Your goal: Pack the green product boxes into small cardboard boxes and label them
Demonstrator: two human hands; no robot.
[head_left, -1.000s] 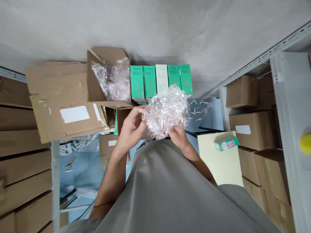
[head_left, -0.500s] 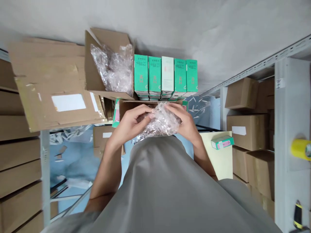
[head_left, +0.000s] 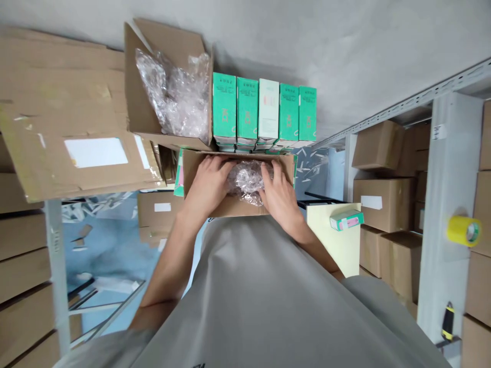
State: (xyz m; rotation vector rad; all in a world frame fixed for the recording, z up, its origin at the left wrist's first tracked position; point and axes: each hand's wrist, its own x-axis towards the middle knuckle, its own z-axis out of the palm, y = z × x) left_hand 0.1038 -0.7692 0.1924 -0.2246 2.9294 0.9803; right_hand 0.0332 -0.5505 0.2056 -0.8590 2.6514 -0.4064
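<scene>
A small open cardboard box (head_left: 238, 206) sits just in front of me. Both my hands press a wad of clear bubble wrap (head_left: 245, 180) down into it. My left hand (head_left: 207, 184) lies on the wad's left side with fingers curled over it. On the right side my right hand (head_left: 279, 197) lies with fingers spread over the wrap. Behind the box stands a row of green and white cartons (head_left: 264, 111).
A larger open cardboard box (head_left: 141, 107) with more bubble wrap (head_left: 172, 99) stands at the back left, beside flattened cardboard (head_left: 69, 117). Shelves of brown boxes (head_left: 387, 191) line the right, with a yellow tape roll (head_left: 462, 231). A small green and pink carton (head_left: 346, 220) lies on a pale yellow surface.
The bubble wrap was held up loose in front of the cartons; both hands have bunched it and pushed it down into the small cardboard box.
</scene>
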